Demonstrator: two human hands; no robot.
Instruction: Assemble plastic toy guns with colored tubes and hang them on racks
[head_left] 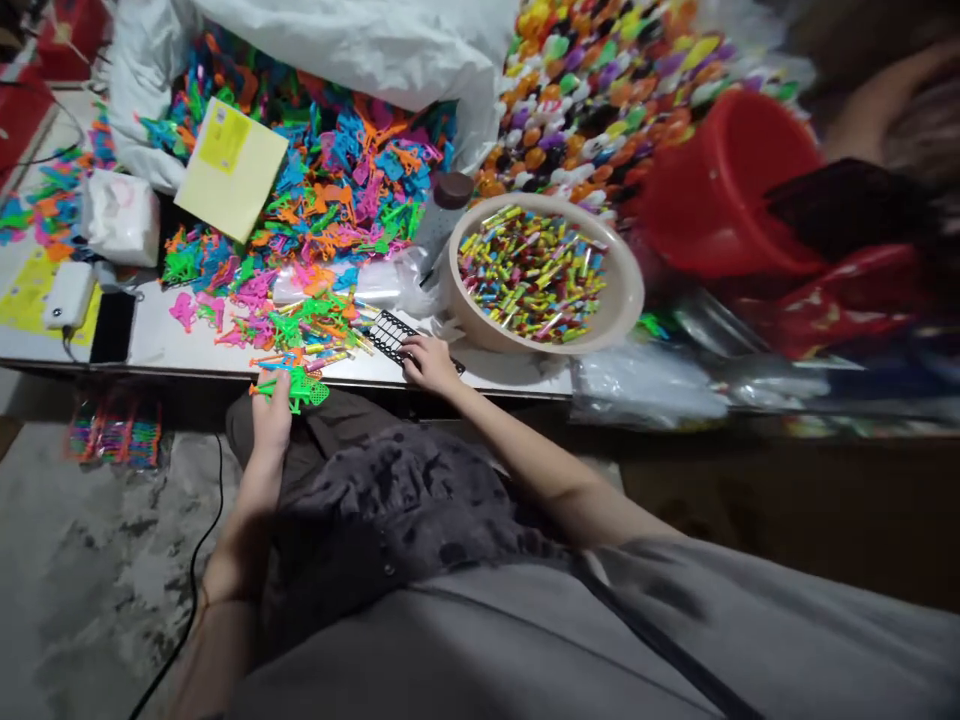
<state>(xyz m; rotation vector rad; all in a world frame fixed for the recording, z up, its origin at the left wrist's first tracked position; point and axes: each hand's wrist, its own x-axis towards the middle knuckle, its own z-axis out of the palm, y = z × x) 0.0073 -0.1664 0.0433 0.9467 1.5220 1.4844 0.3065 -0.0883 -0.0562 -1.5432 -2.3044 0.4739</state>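
Observation:
My left hand point(271, 415) is closed around small plastic toys point(304, 388), mostly bright green with a latticed rounded end; blue and orange parts show beside them. It is at the table's front edge, above my lap. My right hand point(429, 365) rests on a black-and-white patterned card point(388, 335) lying on the table, its fingers slightly bent and apart. Between the hands lie thin tubes with shiny yellow and pink wrapping point(330, 358). Behind them spreads a loose heap of pink, green and orange plastic toys point(289, 325).
A cream basin point(634, 290) of shiny small pieces stands right of my right hand. Farther back are a white sack point(390, 50) of plastic toys, a yellow pad point(232, 165) and a red bucket point(675, 210). At right, another person's arm point(892, 100) is blurred. A black cable point(206, 530) hangs left.

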